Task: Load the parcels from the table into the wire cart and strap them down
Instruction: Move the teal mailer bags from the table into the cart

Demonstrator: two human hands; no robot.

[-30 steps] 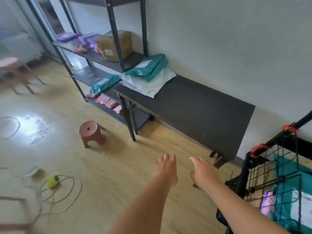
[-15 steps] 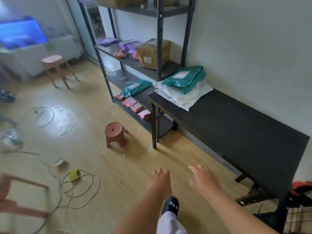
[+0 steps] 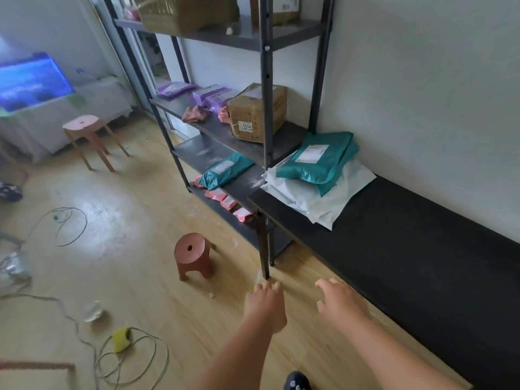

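A long black table runs along the wall on the right. At its far left end lies a stack of parcels: a teal mailer bag on top of white mailer bags. My left hand and my right hand reach forward over the floor, short of the table's near corner, fingers relaxed and holding nothing. The wire cart is out of view.
A dark metal shelf rack stands left of the table with a cardboard box, purple bags and another teal bag. A small brown stool sits on the floor ahead. Cables lie at lower left; a pink stool stands further back.
The view has swung left and closer to the table; the wire cart has left the frame on the right. Both hands stay empty and stretched forward.
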